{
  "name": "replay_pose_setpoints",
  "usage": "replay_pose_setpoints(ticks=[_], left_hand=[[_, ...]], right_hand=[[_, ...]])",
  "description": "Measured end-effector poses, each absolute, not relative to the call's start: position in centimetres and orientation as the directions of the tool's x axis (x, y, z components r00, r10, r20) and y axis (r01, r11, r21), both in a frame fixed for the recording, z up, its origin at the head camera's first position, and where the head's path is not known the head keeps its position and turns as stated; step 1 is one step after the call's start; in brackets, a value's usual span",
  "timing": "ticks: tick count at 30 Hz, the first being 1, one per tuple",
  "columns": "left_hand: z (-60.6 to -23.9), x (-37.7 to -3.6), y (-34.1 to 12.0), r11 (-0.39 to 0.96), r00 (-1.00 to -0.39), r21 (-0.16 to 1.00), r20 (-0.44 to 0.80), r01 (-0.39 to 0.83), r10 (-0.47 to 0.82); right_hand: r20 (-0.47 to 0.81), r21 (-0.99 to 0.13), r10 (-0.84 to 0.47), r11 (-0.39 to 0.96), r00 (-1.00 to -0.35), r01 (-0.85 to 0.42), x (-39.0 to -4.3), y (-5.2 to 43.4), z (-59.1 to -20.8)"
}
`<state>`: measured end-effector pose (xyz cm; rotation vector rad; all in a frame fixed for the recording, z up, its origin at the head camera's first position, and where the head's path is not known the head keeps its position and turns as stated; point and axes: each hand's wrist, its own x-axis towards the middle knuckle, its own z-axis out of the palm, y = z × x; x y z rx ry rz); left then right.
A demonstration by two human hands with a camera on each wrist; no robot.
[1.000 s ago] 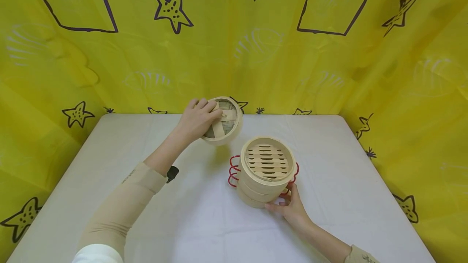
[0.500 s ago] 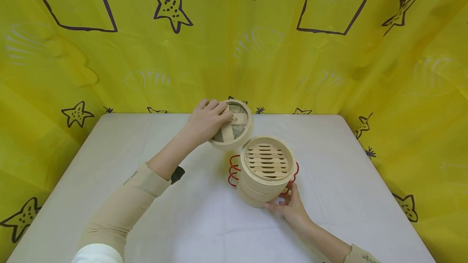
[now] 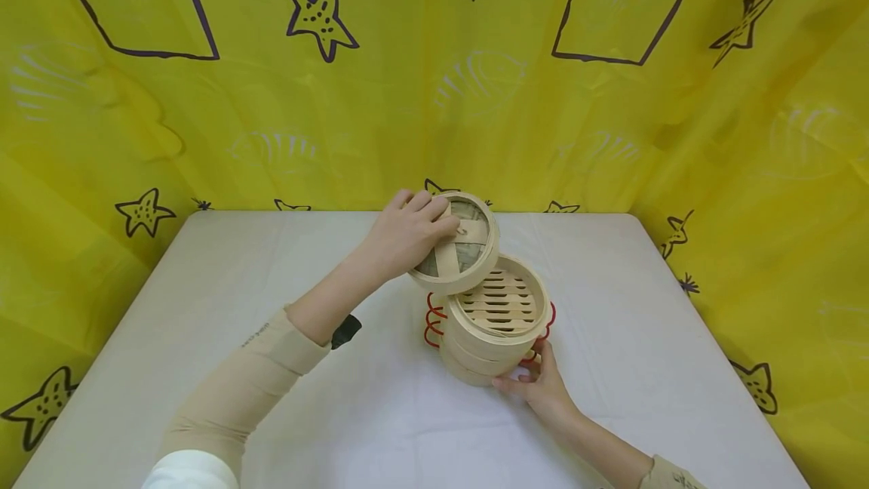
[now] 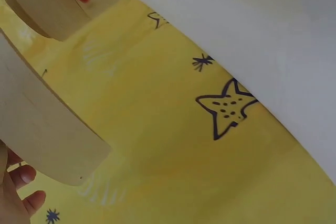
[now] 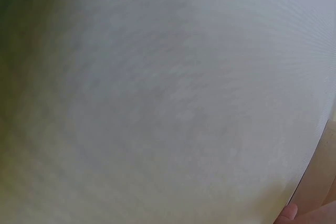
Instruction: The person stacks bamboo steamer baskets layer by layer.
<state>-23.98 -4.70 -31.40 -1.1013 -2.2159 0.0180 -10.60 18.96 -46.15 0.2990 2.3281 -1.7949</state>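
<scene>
A stacked bamboo steamer (image 3: 492,327) with slatted inside stands mid-table on a red wire stand (image 3: 431,319). My left hand (image 3: 409,236) grips the round bamboo lid (image 3: 458,245) by its edge and holds it tilted in the air, overlapping the steamer's far-left rim. In the left wrist view the lid's curved wall (image 4: 42,129) fills the lower left, with fingertips (image 4: 23,187) below it. My right hand (image 3: 536,383) holds the steamer's near-right side, fingers curled against the lower tier. The right wrist view shows mostly white tablecloth (image 5: 168,98).
The white-covered table (image 3: 271,368) is walled on three sides by a yellow cloth (image 3: 434,81) with dark star drawings. Bare cloth lies to the left and right of the steamer.
My left hand has carried the lid rightward and nearer, from beside the steamer to over its far-left rim. The right hand and steamer have stayed put.
</scene>
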Motion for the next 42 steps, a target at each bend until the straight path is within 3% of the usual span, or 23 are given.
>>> replay_pose_setpoints(ticks=[13,42], left_hand=[[-30.8,-22.6,-2.5,0.595,-0.373,-0.334,0.535,0.731,0.758],[-30.0,-20.1,0.9,0.541,-0.402,-0.402,0.382,0.739,0.832]], right_hand=[[-0.274,-0.932,0.036,0.237,-0.961,0.274,-10.6,19.0,-46.1],[-0.269,-0.935,0.035,0.232,-0.962,0.27,-10.6,19.1,-46.0]])
